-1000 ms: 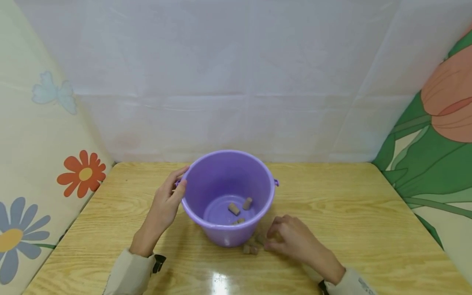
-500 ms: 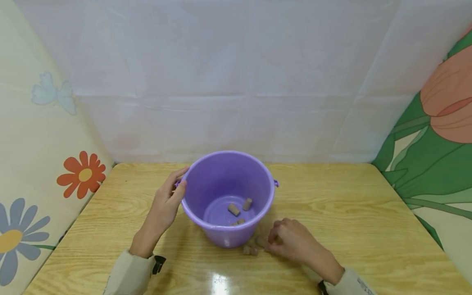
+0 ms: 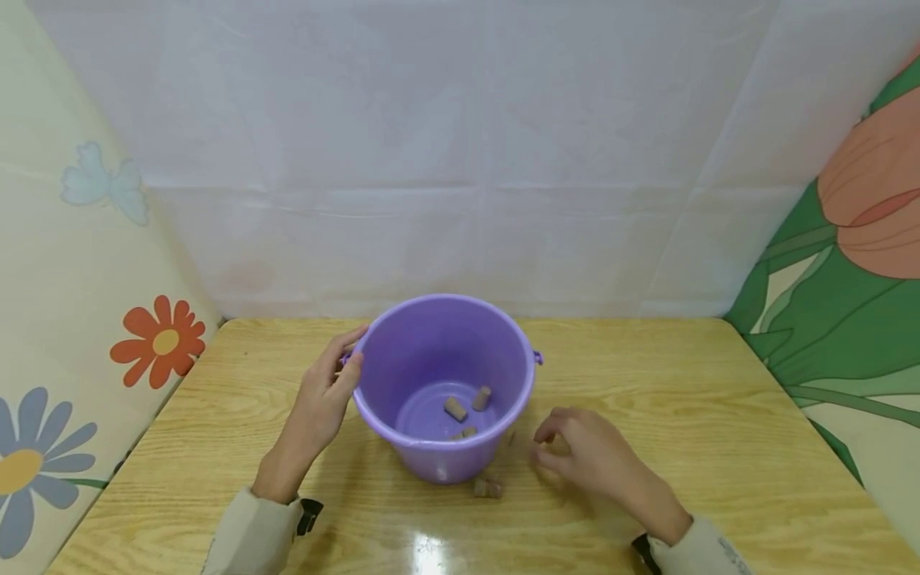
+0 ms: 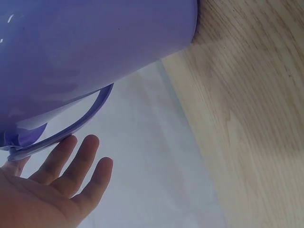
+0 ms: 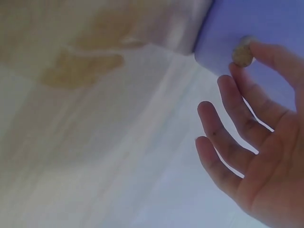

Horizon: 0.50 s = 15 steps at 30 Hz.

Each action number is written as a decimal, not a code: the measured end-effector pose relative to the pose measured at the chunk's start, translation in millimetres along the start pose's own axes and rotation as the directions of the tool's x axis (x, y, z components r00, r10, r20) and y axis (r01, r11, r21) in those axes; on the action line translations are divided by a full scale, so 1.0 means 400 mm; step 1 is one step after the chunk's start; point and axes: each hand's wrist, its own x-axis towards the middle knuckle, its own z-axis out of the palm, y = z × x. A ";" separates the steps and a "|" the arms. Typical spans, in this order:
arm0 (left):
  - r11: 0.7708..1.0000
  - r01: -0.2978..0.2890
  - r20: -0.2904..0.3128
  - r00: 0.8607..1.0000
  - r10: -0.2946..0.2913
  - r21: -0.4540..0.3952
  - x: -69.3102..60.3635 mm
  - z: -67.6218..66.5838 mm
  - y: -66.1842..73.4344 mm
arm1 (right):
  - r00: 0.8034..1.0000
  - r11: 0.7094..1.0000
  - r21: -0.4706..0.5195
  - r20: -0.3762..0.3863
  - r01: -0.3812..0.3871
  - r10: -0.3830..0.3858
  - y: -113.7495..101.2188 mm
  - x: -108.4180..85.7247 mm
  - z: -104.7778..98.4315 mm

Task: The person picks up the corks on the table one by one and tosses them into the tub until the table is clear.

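A purple bucket [image 3: 446, 459] stands upright on the wooden table. My left hand [image 3: 319, 399] holds its rim at the left, thumb over the edge, beside the handle mount. In the left wrist view the other fingers spread loosely by the handle [image 4: 76, 123]. Right of the bucket, my right hand [image 3: 592, 455] pinches a cork [image 5: 242, 54] between thumb and forefinger, its other fingers loosely bent. Inside the bucket lie several corks, among them one cork [image 3: 456, 409] and another cork [image 3: 481, 398]. Close to the bucket's front, small corks [image 3: 488, 488] lie on the table.
The wooden table [image 3: 683, 415] spreads to both sides of the bucket. A white sheet [image 3: 460, 160] hangs behind it. Flower-patterned panels [image 3: 43, 279] flank the table left and right.
My right hand has lifted and moved slightly right and back from the loose corks, a cork now in its fingertips. Fewer corks show beside the bucket. My left hand and the bucket are still.
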 end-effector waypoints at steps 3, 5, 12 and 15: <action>1.000 0.002 0.002 1.000 -0.002 -0.002 0.000 -0.001 0.000 | 0.999 0.999 -0.009 -0.015 -0.034 0.034 0.004 0.003 -0.011; 1.000 0.001 0.003 1.000 -0.001 -0.004 0.000 -0.002 0.000 | 0.998 0.998 -0.012 -0.030 -0.061 0.061 0.005 0.005 -0.018; 1.000 0.005 0.001 1.000 -0.005 -0.012 0.000 -0.001 -0.001 | 0.987 0.995 -0.017 -0.134 -0.094 0.091 0.010 0.013 -0.050; 1.000 0.007 0.002 1.000 -0.007 -0.010 0.000 0.000 -0.001 | 0.978 0.994 -0.016 -0.181 -0.106 0.102 0.013 0.015 -0.067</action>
